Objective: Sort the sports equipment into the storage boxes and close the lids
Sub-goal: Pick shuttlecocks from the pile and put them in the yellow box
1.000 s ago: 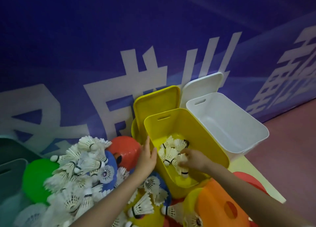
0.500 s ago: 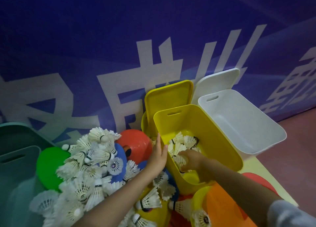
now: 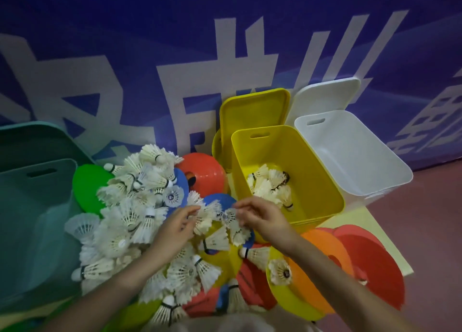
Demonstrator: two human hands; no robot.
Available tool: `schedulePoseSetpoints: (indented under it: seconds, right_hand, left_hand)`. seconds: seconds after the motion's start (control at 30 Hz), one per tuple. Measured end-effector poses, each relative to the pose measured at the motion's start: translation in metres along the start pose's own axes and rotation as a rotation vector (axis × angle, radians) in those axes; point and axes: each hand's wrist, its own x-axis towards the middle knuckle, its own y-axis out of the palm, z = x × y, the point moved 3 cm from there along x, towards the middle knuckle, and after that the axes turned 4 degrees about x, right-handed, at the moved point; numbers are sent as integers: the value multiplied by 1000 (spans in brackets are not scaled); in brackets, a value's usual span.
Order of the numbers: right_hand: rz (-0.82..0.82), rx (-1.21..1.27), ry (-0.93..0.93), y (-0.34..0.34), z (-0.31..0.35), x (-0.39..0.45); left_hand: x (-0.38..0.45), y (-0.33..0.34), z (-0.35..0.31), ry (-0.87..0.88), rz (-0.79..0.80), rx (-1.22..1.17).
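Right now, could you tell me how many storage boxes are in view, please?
3. The teal box stands at the left, the yellow box sits right of the shuttlecock pile, and the white box is beside it, farthest right. More may lie outside the frame.

Smooth matt plastic yellow box (image 3: 322, 181), translucent white plastic box (image 3: 375, 171), feathery white shuttlecocks (image 3: 130, 221), glossy plastic discs (image 3: 370, 264)

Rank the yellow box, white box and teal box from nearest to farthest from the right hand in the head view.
From the right hand:
1. Yellow box, just beyond it, holding shuttlecocks.
2. White box, farther right, by the wall.
3. Teal box, far left, across the pile.
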Motion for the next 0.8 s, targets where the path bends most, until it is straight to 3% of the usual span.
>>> schedulePoseSetpoints:
  seconds: [0.1, 0.2, 0.33, 0.4, 0.57, 0.8]
  right_hand:
    - [133, -82, 120, 39, -42, -15]
    - [211, -349, 159, 60, -80, -20]
    - [222, -793, 247, 66, -115, -30]
    - [223, -901, 286, 66, -129, -37]
    - [221, -976, 372, 72, -149, -49]
    - [170, -958, 536, 96, -162, -55]
  left_hand:
    - [-34, -4, 12, 39, -16, 46]
    - [-50, -2, 11, 114, -25, 43]
    - [-58, -3, -3, 181, -52, 16]
    - [-65, -4, -8, 217, -53, 16]
    - [-94, -3, 8, 197, -42, 41]
    - [-141, 3, 74, 60, -174, 150]
